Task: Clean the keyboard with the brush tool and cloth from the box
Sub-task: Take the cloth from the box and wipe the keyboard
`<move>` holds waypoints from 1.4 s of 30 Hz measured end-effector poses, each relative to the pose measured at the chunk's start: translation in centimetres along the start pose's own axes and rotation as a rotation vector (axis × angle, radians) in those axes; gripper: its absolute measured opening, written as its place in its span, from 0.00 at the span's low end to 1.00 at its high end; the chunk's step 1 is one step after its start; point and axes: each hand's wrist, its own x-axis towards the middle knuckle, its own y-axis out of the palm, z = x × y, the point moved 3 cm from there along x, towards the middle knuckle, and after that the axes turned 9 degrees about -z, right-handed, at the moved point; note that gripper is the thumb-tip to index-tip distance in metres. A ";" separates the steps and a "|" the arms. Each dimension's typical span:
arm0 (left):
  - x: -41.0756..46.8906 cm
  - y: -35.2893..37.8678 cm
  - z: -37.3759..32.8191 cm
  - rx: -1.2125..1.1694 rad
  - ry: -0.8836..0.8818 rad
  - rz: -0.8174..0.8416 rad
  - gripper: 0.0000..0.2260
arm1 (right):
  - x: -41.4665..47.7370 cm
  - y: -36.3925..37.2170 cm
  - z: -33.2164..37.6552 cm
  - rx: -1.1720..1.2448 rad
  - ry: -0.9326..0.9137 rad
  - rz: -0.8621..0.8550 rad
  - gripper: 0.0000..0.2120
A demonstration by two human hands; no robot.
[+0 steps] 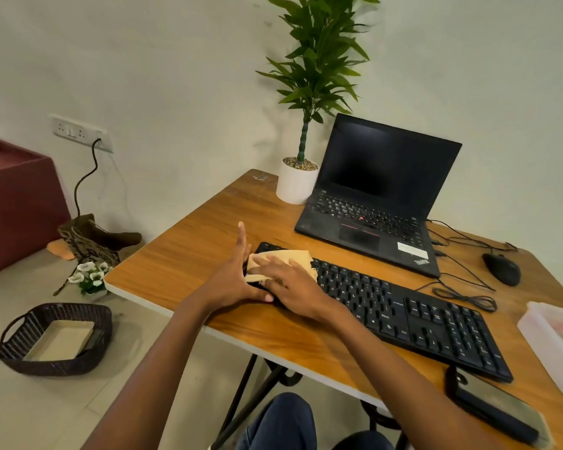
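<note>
A black keyboard (413, 316) lies diagonally across the wooden table (195, 254). A tan cloth (293, 257) is spread over its far left end. My right hand (290, 287) lies flat on the cloth and presses it onto the keys. My left hand (234, 274) sits against the keyboard's left end, fingers stretched out and thumb along the front edge, bracing it. A white plastic box (556, 342) stands at the table's right edge. A black brush tool (494, 407) lies near the front edge, right of my right arm.
An open black laptop (377, 193) and a white-potted plant (294, 183) stand at the back. A black mouse (501, 269) and cables lie at the right. On the floor to the left are a dark woven basket (56, 339), a paper bag and small flowers.
</note>
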 end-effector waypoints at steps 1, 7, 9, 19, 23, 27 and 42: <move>0.0 0.1 0.0 -0.008 0.014 -0.001 0.62 | -1.1 -0.1 0.1 0.003 -0.041 0.023 0.19; -0.3 0.4 -0.1 0.071 0.045 -0.004 0.59 | -4.5 -2.7 -0.4 0.097 -0.047 0.033 0.20; -0.3 0.4 -0.2 0.086 0.027 0.003 0.59 | -5.5 -3.2 -0.9 0.043 -0.059 0.027 0.20; 0.0 0.5 0.0 0.080 -0.012 0.016 0.59 | -14.2 -8.1 -5.0 -0.324 0.001 0.083 0.24; 0.2 0.5 -0.3 0.064 -0.030 0.068 0.59 | -15.9 -11.4 -5.9 -0.362 0.215 0.215 0.24; 0.5 2.9 -2.8 0.457 0.101 0.124 0.60 | -12.9 -15.1 -6.4 -0.252 0.270 -0.140 0.17; 1.6 14.4 -7.5 0.928 0.394 0.272 0.48 | -17.2 -14.4 -16.5 -0.502 0.555 -0.018 0.28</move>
